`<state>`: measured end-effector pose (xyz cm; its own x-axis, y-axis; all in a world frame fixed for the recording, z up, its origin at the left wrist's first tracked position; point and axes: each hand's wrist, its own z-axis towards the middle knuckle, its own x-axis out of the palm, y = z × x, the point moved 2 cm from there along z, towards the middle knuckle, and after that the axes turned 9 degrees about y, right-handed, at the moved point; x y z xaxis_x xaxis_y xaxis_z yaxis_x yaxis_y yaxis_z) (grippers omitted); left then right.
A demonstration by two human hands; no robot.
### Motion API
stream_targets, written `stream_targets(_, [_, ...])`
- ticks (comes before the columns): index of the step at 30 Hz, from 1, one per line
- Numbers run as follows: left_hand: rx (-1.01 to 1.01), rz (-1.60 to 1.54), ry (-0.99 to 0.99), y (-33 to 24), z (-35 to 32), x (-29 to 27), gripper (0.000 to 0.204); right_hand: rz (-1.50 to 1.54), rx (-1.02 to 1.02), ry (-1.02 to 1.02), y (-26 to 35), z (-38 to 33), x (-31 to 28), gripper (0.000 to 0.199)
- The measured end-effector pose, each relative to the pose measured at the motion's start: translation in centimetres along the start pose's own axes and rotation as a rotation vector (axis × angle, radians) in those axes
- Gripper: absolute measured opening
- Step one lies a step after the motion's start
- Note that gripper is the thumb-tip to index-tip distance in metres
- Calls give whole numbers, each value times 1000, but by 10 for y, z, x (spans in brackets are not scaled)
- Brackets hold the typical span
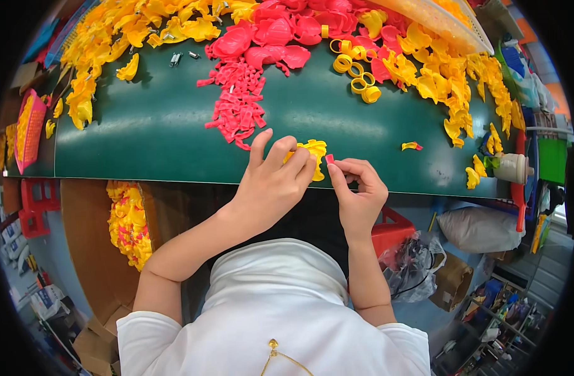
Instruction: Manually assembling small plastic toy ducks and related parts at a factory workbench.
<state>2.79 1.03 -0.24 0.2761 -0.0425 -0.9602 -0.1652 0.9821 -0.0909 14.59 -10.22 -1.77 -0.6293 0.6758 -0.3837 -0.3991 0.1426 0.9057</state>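
Left hand (269,178): fingers curled, holding yellow plastic piece (316,150) at near edge of green table (337,125). Right hand (364,188): thumb and finger pinching small red piece (329,159), just beside yellow one. Beyond: heap of small red parts (236,103), then larger red shells (271,37); yellow rings (342,63) to right. Lower left: cardboard box (86,238).

Brightly lit. Glares softly off green tabletop (337,122), beyond and left of right hand (363,188)'s grip. Looks crisp near grip; bows, softens outward, blackening at corners.
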Motion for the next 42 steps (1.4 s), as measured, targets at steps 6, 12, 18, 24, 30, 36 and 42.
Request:
stream_targets(6, [5, -60, -74, -4, 2, 9, 23, -128, -94, -13, 3, 0, 4, 9])
stream_targets(12, [-9, -142, -105, -4, 7, 14, 33, -315, -220, -23, 2, 0, 13, 11])
stream_targets(18, [22, -348, -120, 8, 2, 14, 29, -367, -241, 192, 16, 0, 0, 16])
stream_targets(24, [17, -441, -44, 6, -5, 9, 49, -342, -230, 401, 42, 87, -3, 12])
stream_targets(30, [125, -151, -145, 0, -26, 14, 38, -413, -697, 320, 78, 163, 132, 13])
stream_targets(36, [-9, -197, -236, -2, -36, 13, 43, -961, -815, 188, 62, 193, 197, 18])
stream_targets(42, [-35, -285, -243, 10, -34, 2, 44, -41, -338, 529, 80, 146, 76, 20])
